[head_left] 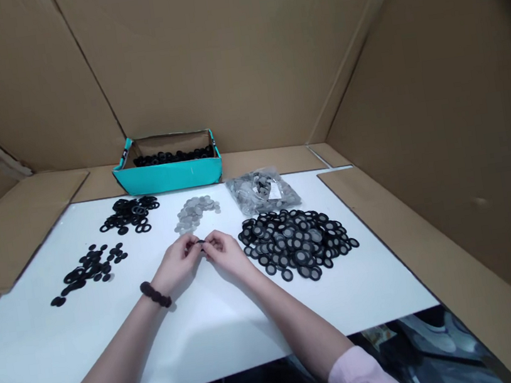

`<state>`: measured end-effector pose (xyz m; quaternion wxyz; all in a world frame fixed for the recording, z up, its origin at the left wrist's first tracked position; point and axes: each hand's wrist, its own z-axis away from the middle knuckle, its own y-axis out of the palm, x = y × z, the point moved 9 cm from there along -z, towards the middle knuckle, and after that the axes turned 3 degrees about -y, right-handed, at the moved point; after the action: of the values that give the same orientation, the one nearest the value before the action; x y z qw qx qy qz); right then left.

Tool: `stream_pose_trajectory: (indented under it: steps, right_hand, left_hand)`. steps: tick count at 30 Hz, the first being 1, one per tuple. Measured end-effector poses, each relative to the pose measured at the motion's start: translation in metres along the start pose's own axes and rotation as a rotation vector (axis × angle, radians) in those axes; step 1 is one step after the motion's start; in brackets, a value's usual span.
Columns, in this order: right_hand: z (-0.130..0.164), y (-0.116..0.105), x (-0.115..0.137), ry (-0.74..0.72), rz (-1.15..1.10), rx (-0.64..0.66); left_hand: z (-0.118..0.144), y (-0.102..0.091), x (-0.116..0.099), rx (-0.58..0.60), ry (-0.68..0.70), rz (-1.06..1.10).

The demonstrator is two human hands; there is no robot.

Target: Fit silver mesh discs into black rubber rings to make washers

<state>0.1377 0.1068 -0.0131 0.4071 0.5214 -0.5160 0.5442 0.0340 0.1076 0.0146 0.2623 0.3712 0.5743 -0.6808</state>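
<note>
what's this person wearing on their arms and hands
Both hands are bare: no gloves and no rings that can be made out. The left hand has a dark, bunched band like a hair scrunchie around its wrist. The right hand has nothing at the wrist. Pale pink sleeves are pushed up near the elbows, leaving the forearms uncovered.

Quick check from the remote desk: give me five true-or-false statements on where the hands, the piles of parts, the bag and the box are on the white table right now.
1. Both hands, left hand and right hand, meet at a small black ring. True.
2. The teal cardboard box is empty. False: black rings lie in it.
3. The clear plastic bag of grey discs lies behind the big pile of black-rimmed mesh discs. True.
4. A dark wristband sits on the right wrist. False: it is on the left.
5. The loose grey disc pile lies on the white table beyond the hands. True.
</note>
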Motion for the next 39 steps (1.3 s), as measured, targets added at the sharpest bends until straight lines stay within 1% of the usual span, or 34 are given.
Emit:
stream_pose_trajectory:
  steps: [3,6,8,11,13,15,17,20,23,26,29,31,34,39]
  right_hand:
    - [0.001,-0.003,0.011,-0.079,0.167,0.005]
    - [0.004,-0.004,0.018,-0.108,0.234,0.011]
    - [0.006,-0.006,0.023,-0.127,0.27,-0.015]
    - [0.01,-0.009,0.029,-0.18,0.31,-0.076]
    - [0.01,-0.009,0.026,-0.157,0.237,-0.107]
    - [0.01,-0.01,0.018,-0.09,0.097,-0.148]
    - [0.01,-0.01,0.014,-0.065,0.009,-0.19]
    - [0.011,-0.008,0.019,-0.127,0.046,-0.197]
    - [0.011,-0.002,0.023,-0.167,0.098,-0.146]
    - [0.009,0.001,0.022,-0.167,0.085,-0.117]
    - [0.005,-0.001,0.019,-0.129,0.022,-0.131]
    - [0.003,-0.002,0.017,-0.104,-0.009,-0.14]
    - [0.001,-0.004,0.018,-0.103,-0.048,-0.151]
    - [0.001,-0.006,0.017,-0.106,-0.116,-0.152]
  left_hand:
    - [0.001,0.0,-0.007,0.007,0.082,-0.106]
    - [0.003,-0.003,-0.013,-0.02,0.121,-0.178]
    - [0.003,-0.005,-0.011,-0.047,0.083,-0.159]
    - [0.003,-0.003,-0.002,-0.076,-0.015,-0.023]
    - [0.001,0.003,0.005,-0.07,-0.069,0.118]
    - [0.0,0.011,0.011,-0.057,-0.11,0.257]
    - [-0.001,0.015,0.013,-0.048,-0.126,0.309]
    - [-0.002,0.013,0.013,-0.008,-0.108,0.192]
    - [-0.004,0.009,0.012,0.045,-0.065,0.069]
    - [-0.005,0.005,0.012,0.043,-0.03,0.024]
    - [-0.005,0.007,0.007,0.037,0.0,-0.037]
    - [-0.004,0.008,0.003,0.013,0.004,-0.054]
    - [-0.002,0.003,0.001,-0.081,-0.044,-0.033]
    - [0.0,0.0,0.007,-0.162,-0.118,0.115]
